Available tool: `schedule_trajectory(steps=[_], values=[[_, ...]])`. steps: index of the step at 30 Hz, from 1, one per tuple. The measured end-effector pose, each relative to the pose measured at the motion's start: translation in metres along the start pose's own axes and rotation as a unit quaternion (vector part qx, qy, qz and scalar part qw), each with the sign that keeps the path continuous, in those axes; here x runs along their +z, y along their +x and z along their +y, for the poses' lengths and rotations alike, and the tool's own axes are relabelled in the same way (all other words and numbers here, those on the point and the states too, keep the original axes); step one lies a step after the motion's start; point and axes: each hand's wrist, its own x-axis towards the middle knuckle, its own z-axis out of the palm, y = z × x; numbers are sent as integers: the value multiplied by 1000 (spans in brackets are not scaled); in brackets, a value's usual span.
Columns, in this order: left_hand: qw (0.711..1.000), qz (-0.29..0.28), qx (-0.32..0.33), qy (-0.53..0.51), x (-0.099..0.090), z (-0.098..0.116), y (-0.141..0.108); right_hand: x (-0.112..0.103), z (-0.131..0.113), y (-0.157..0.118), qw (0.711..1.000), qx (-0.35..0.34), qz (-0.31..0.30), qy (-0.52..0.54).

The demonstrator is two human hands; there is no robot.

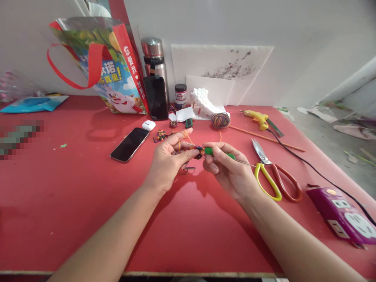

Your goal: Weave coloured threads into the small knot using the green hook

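Near the middle of the view, my right hand grips a crochet hook by its green handle, its thin metal end pointing left. My left hand pinches a small dark multicoloured piece of yarn work at the hook's tip. Orange yarn runs over the raised fingers of my left hand. Behind the hands lies a ball of variegated yarn, with an orange strand coming down from it. A dark loop of yarn hangs below my left fingers.
Scissors and a purple power strip lie right, with a yellow glue gun behind. A phone and white earphone case lie left. A bag, flask, upright phone and jar stand behind.
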Motion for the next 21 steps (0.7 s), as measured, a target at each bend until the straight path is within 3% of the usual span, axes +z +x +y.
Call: schedule_trajectory(steps=[8, 17, 21], values=[[999, 28, -11, 21, 6, 4, -7, 4, 0, -4, 999, -22, 10, -35], [999, -16, 29, -11, 6, 3, -8, 6, 0, -5, 997, -44, 6, -66], [999, -4, 33, -8, 7, 2, -7, 5, 0, -5, 998, -36, 10, -46]])
